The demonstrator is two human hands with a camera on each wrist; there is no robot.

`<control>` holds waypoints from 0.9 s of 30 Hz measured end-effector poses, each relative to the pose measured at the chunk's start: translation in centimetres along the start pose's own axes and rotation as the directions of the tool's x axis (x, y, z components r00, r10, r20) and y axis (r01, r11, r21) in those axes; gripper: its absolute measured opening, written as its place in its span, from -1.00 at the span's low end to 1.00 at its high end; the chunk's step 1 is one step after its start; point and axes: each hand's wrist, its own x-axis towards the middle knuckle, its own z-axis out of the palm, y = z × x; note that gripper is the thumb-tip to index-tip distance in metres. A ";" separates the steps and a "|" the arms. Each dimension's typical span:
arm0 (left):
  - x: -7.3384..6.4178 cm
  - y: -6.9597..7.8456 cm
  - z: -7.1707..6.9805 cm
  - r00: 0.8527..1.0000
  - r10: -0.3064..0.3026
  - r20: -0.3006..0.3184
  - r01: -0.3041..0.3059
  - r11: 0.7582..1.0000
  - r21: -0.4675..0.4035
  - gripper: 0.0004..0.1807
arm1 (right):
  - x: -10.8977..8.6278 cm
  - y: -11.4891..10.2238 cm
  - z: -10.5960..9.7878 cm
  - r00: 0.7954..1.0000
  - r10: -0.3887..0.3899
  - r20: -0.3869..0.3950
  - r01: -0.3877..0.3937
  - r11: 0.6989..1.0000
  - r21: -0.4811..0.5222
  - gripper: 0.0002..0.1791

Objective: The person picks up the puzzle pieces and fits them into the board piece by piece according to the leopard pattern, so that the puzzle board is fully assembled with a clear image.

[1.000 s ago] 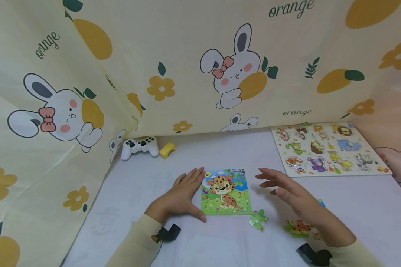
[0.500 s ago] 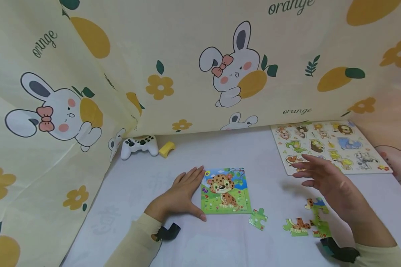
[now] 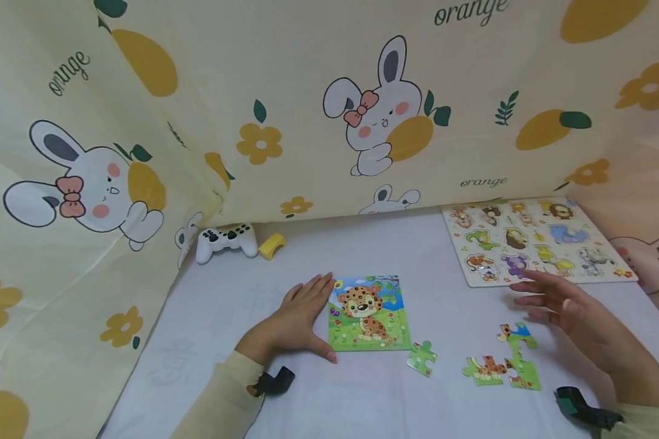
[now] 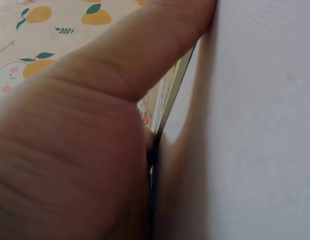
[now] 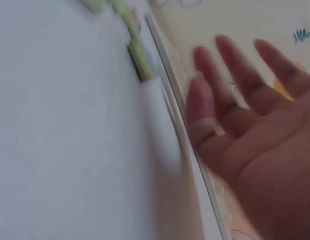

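A square leopard picture board [image 3: 369, 314] lies on the white cloth in the head view. My left hand [image 3: 291, 323] rests flat against its left edge, fingers straight and thumb spread at the lower corner. Just off the board's lower right corner is a loose green jigsaw piece [image 3: 421, 358]. Further right, joined jigsaw pieces [image 3: 523, 360] lie beside a piece with spotted legs [image 3: 487, 370]. Above and to the right of these hovers my right hand [image 3: 576, 317], fingers loosely extended and holding nothing. In the right wrist view, that hand [image 5: 255, 130] is apart from the cloth.
A large animal puzzle board [image 3: 538, 241] lies at the back right. At the back left are a white game controller [image 3: 227, 242] and a yellow arch block [image 3: 272, 246]. A printed rabbit curtain [image 3: 307, 122] closes off the back and left side.
My right hand has moved right, away from the leopard board, past the loose pieces, uncovering them. The left hand has stayed at the board's edge.
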 end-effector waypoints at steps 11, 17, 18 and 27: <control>-0.2 0.0 -0.1 1.000 0.010 -0.001 -0.010 1.000 0.014 0.71 | -0.4 0.7 0.8 0.971 0.235 0.045 -0.182 0.847 -0.499 -0.33; -0.2 0.1 -0.2 1.000 0.001 0.004 -0.001 1.000 0.007 0.72 | 0.7 -0.6 2.4 0.946 0.324 -0.027 -0.267 0.726 -0.634 -0.59; -0.2 0.1 -0.2 1.000 0.000 0.003 0.000 1.000 0.007 0.72 | 1.0 -0.8 2.5 0.942 0.333 -0.036 -0.277 0.713 -0.644 -0.64; -0.2 0.1 -0.2 1.000 -0.004 0.005 0.004 1.000 0.006 0.72 | 1.7 -1.7 3.1 0.916 0.397 -0.066 -0.329 0.644 -0.691 -0.70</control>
